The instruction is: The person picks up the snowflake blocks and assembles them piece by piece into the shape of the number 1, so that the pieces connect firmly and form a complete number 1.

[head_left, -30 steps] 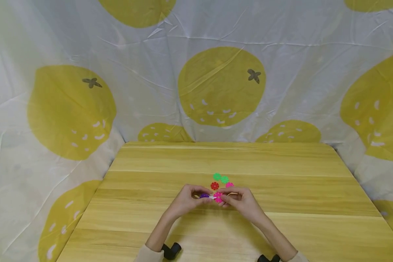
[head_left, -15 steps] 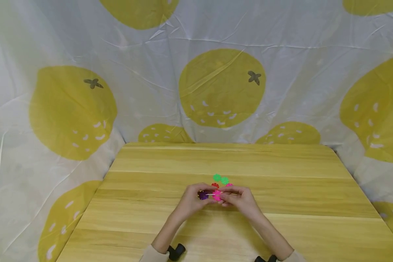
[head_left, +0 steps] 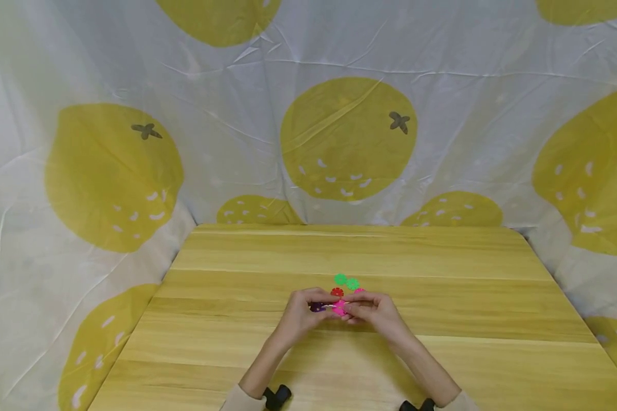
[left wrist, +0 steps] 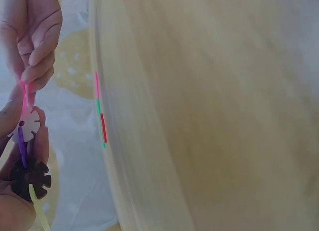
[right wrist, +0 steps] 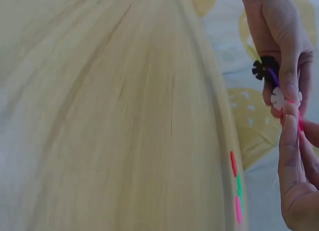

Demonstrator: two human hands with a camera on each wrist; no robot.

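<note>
Showing nearest, at the bottom of the head view, are two beige sleeves [head_left: 243, 399], with a black fitting [head_left: 277, 397] under each forearm. Beyond them, the hands come close together over the wooden surface [head_left: 370, 257], fingertips almost meeting, and a short chain of small notched discs is held raised between them.

The left hand [head_left: 299, 311] has its thumb and fingers drawn in narrow, pinching the chain close to its white disc [left wrist: 34, 120]. The left wrist view shows the order best: a yellow disc [left wrist: 40, 211] seen edge-on, a dark disc [left wrist: 41, 178] facing the camera, a purple disc [left wrist: 22, 149] edge-on, then the white one. The right hand [head_left: 383, 317] pinches a bright pink disc [head_left: 339, 308] between thumb and fingers, right up against the white disc; how deeply their notches engage cannot be made out.

Just past the fingertips, a red disc [head_left: 337, 292] lies flat on the surface. Near it, a second pink disc [head_left: 360, 290] is partly hidden behind the right hand. A little farther off lie two green discs [head_left: 340, 279], side by side.

Past these, the surface runs back to its rounded far corners, and a pale cloth [head_left: 231, 137] printed with large yellow fruits hangs behind it and along both sides.
</note>
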